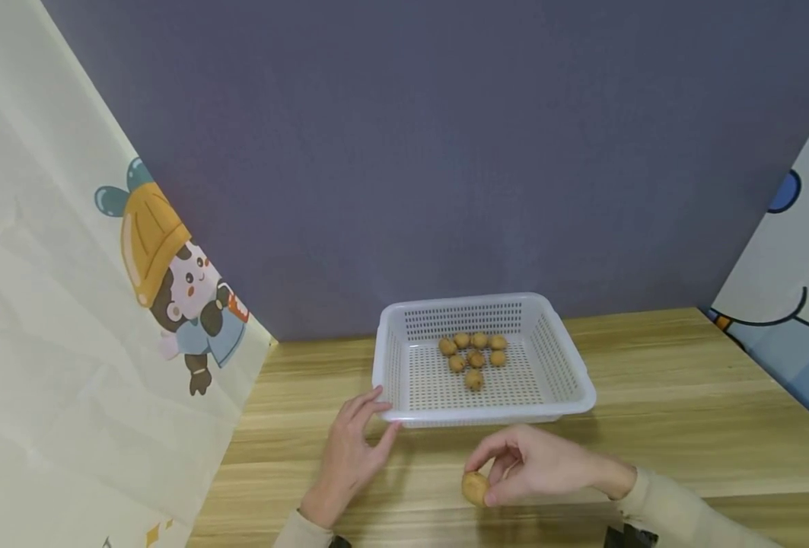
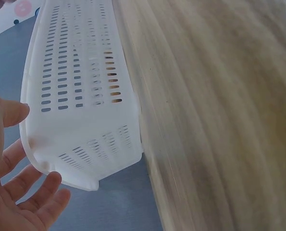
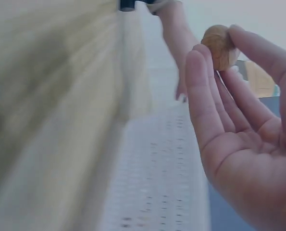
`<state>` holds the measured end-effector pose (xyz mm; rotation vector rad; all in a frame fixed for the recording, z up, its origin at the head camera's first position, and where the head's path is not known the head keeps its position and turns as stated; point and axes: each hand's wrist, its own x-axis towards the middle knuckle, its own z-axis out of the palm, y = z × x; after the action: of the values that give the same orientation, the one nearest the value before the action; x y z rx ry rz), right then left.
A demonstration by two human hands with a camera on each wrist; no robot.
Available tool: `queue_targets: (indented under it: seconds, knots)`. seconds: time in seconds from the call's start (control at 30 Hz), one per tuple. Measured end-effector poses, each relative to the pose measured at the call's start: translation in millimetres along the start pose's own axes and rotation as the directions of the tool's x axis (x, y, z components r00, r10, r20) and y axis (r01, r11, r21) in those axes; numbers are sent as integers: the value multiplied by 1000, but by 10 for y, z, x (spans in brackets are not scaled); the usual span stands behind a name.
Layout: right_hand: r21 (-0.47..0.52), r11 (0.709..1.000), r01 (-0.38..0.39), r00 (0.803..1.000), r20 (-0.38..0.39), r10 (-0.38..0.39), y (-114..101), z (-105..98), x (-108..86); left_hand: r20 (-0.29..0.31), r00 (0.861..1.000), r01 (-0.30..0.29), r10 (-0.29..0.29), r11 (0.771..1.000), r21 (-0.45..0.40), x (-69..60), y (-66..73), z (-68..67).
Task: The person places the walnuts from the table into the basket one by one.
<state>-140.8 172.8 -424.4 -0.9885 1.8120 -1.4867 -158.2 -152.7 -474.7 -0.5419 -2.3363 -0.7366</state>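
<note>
A white perforated plastic basket (image 1: 486,415) stands on the table with several small round brown things (image 1: 474,380) lying on its bottom. One more small round brown thing (image 1: 475,488), slightly oval, is pinched between the thumb and fingertips of my right hand (image 1: 537,466), in front of the basket and above the table. Its exact kind is unclear. My left hand (image 1: 355,449) is at the basket's front left corner, its fingers spread and touching the rim. In the left wrist view the thumb and fingers of the left hand (image 2: 13,187) lie loosely along that rim.
The wood-grain table (image 1: 294,426) runs in front of the basket and to both sides. A dark grey-blue panel (image 1: 445,152) rises close behind the basket. Sheets with cartoon prints (image 1: 48,320) stand at left and right.
</note>
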Motion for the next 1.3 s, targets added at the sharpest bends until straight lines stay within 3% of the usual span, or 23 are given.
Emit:
queue_targets:
  seconds: [0.4, 0.6, 0.73, 0.97, 1.17, 1.3]
  knots:
    - [-137, 990, -43, 989, -146, 23, -673, -484, 107, 15, 1000, 13, -13, 1000, 1, -1, -2, 1]
    - [-155, 987, -39, 980, -197, 8, -870, -728, 269, 13, 1000, 8, -8, 1000, -1, -6, -7, 0]
    - [-150, 986, -77, 966, -256, 37, -954, -902, 383, 9, 1000, 7, -7, 1000, 0, -3, -8, -2]
    - [-156, 973, -171, 928, -358, 106, -932, -1142, 578, 7, 1000, 13, -13, 1000, -2, -11, -5, -1]
    - [-177, 960, -217, 899, -419, 126, -765, -1333, 721, -7, 1000, -3, 3, 1000, -4, -10, -11, -2]
    - [-233, 934, -269, 871, -473, 133, -593, -1502, 759, -6, 1000, -7, 7, 1000, -3, -7, -15, -9]
